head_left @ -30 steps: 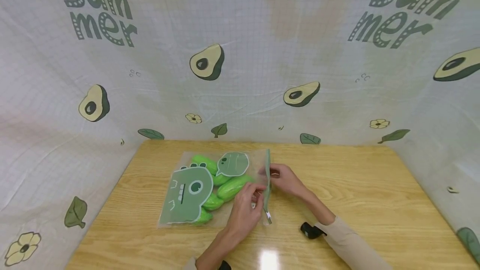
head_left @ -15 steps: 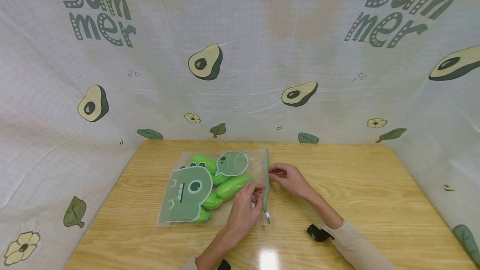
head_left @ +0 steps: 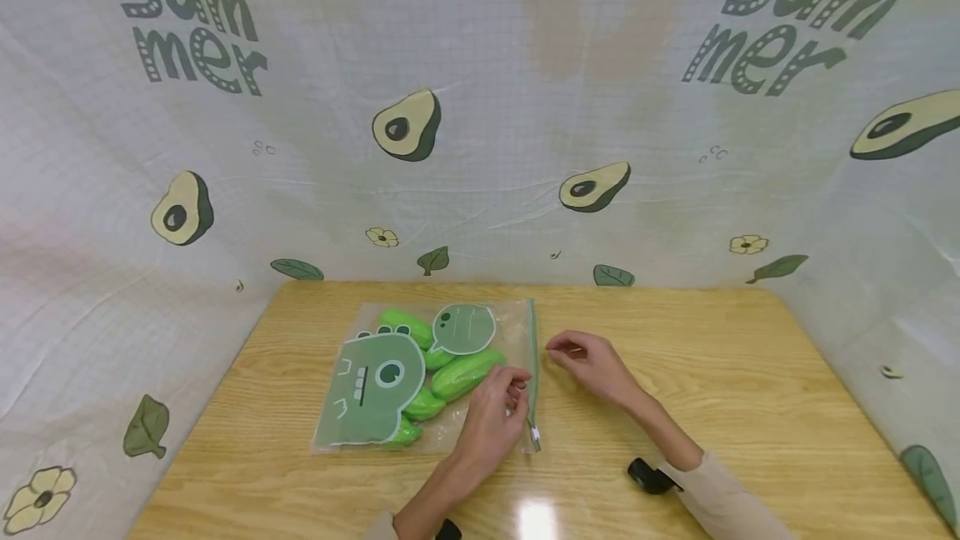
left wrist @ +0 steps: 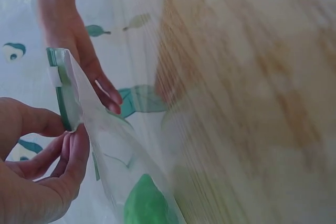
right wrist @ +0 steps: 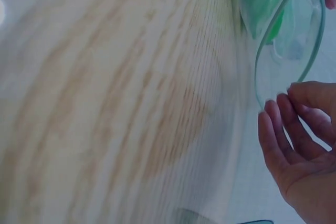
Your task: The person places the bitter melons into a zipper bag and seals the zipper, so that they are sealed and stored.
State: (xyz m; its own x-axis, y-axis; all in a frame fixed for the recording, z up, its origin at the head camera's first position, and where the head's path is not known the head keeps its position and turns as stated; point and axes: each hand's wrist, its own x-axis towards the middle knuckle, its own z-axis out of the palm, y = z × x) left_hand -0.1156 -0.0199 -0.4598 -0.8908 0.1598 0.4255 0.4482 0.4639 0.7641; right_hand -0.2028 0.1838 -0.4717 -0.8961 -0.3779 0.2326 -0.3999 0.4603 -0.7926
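A clear slider zip bag (head_left: 378, 402), printed with a green one-eyed monster and a speech bubble, lies flat on the wooden table. Several bright green, long cucumber-like vegetables (head_left: 468, 373) are inside it. My left hand (head_left: 489, 415) pinches the bag near its green-edged mouth, between thumb and fingers, as the left wrist view shows. The white slider (left wrist: 54, 76) sits toward the near end of the zip strip. In the right wrist view the mouth gapes apart in a loop. My right hand (head_left: 596, 367), fingers loosely bent, is just right of the mouth and apart from it, holding nothing.
The wooden table (head_left: 712, 373) extends to the right of the bag. A hanging cloth (head_left: 495, 215) with avocado and leaf prints closes off the back and both sides. A black wrist camera (head_left: 648, 476) is on the right forearm.
The right hand has let go of the bag's mouth edge and drawn away to the right. The left hand keeps its pinch in nearly the same place, and the bag stays put.
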